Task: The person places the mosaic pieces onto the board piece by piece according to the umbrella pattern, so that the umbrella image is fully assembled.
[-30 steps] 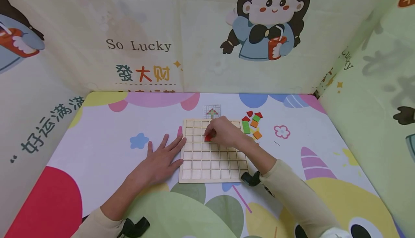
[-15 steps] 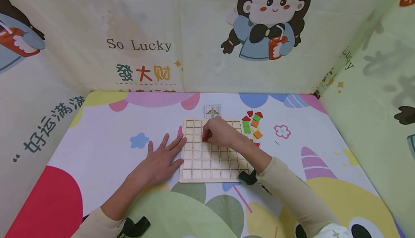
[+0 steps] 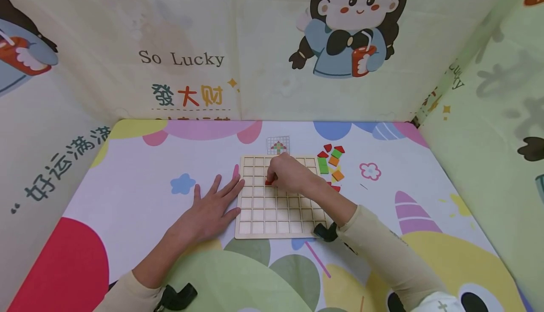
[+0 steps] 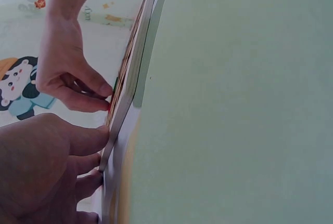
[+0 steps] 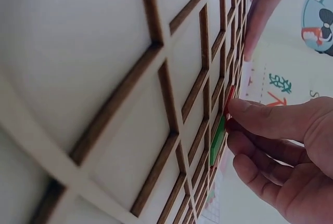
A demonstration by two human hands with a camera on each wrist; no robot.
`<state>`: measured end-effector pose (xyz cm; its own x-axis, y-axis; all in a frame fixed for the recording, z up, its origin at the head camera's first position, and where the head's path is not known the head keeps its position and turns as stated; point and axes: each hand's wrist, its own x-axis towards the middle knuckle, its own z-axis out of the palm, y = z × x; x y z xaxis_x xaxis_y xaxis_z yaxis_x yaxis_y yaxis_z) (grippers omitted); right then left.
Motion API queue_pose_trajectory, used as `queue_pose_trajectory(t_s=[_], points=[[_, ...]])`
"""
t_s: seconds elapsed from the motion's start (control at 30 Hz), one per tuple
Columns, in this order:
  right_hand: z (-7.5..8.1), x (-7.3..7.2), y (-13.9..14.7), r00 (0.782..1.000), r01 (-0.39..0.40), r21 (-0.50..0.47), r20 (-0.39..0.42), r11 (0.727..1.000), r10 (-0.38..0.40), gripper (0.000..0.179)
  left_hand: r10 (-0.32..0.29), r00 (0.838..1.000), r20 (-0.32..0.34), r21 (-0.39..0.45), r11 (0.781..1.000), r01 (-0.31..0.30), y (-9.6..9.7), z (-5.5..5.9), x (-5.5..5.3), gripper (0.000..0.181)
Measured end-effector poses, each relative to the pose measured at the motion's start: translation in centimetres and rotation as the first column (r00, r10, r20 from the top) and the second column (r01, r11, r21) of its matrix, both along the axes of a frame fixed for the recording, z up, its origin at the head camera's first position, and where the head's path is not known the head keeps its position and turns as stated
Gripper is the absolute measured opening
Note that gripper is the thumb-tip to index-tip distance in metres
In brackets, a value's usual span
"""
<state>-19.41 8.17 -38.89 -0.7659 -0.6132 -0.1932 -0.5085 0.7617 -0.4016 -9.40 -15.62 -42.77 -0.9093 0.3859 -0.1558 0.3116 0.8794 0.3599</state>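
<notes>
A wooden grid board (image 3: 259, 231) lies on the patterned table. My right hand (image 3: 293, 174) is over its upper middle, pinching a small red tile (image 3: 268, 183) between thumb and fingertips, right at a cell in the left half. In the right wrist view, the red tile (image 5: 230, 94) shows beside the thumb tip, low at the grid, and a green tile (image 5: 217, 141) sits in a neighbouring cell. My left hand (image 3: 212, 212) rests on the table with fingers spread, its fingertips and thumb at the board's left edge. Most of the board's upper part is hidden under the right hand.
Behind the board lies a small printed pattern card (image 3: 278, 146). To its right are loose red, green, yellow and orange tiles (image 3: 337, 175), some partly hidden by the right forearm. Printed cloth walls (image 3: 263, 95) stand behind and at both sides.
My right hand has shifted slightly left with the red tile and now presses it lower at the grid, so less red shows. The left hand and board have stayed in place.
</notes>
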Motion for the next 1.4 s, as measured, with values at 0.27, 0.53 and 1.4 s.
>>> queue_pose_trajectory(t_s=[0.27, 0.53, 1.4], points=[[0.0, 0.1, -0.1, 1.000, 0.013, 0.026, -0.005, 1.000, -0.013, 0.011, -0.004, 1.000, -0.004, 0.002, 1.000, 0.004, 0.0, 0.0, 0.0, 0.069], [-0.1, 0.5, 0.3, 0.999, 0.012, -0.017, -0.031, 1.000, -0.013, 0.011, 0.002, 1.000, -0.007, -0.006, 1.000, -0.002, 0.0, 0.0, 0.0, 0.069], [2.6, 1.2, 8.3, 0.985, 0.152, -0.224, -0.049, 0.963, -0.167, 0.015, -0.001, 1.000, -0.007, -0.004, 1.000, 0.001, 0.1, 0.1, -0.1, 0.071]])
